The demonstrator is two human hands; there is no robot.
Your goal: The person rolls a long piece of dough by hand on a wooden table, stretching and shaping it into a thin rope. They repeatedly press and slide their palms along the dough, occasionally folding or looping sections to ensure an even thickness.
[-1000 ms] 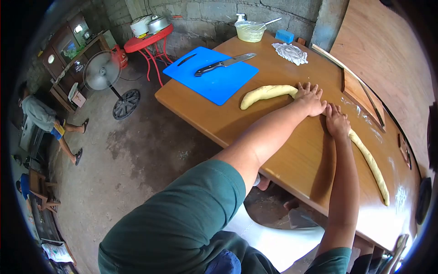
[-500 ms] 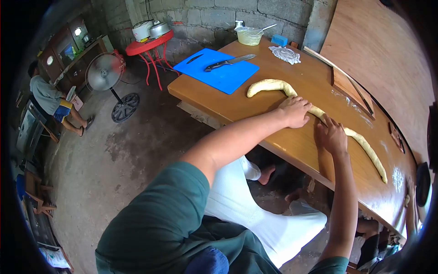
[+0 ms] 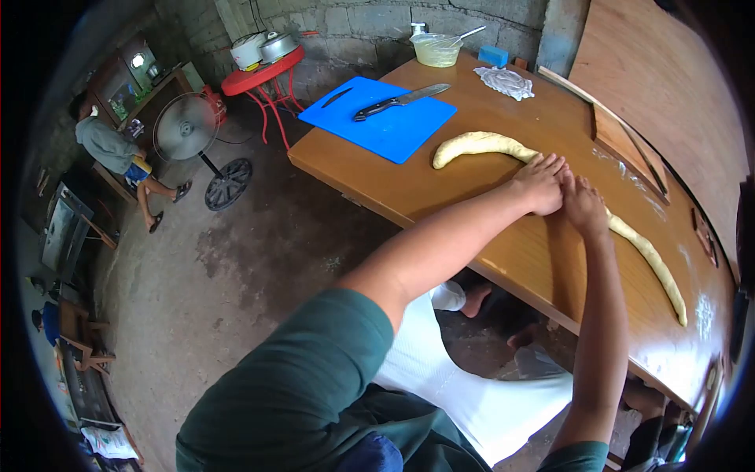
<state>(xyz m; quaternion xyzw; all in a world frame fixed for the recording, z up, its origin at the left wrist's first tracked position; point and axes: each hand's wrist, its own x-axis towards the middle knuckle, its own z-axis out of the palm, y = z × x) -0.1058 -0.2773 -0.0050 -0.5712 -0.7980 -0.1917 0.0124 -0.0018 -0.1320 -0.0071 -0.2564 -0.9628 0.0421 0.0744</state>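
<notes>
A long rope of pale dough (image 3: 481, 144) curves across the brown wooden table (image 3: 377, 175). My left hand (image 3: 541, 185) and my right hand (image 3: 585, 206) lie side by side on its middle, touching each other, palms down with fingers stretched over the dough. The stretch beneath them is hidden. One thicker end bends to the left of my hands; the thinner end runs down to the right. Left of the dough is a blue cutting board (image 3: 385, 134) with a black-handled knife (image 3: 403, 101) on it.
Farther back are a bowl with a whisk (image 3: 437, 52), a crumpled plastic sheet (image 3: 504, 82) and a blue block (image 3: 493, 55). Wooden strips (image 3: 629, 152) lie along the right. A fan (image 3: 186, 130), a red table (image 3: 261, 75) and a person (image 3: 110, 147) are at left.
My hands have come together over the middle of the dough; before, they were apart with dough showing between them. The view has shifted slightly. The person at left has turned and moved.
</notes>
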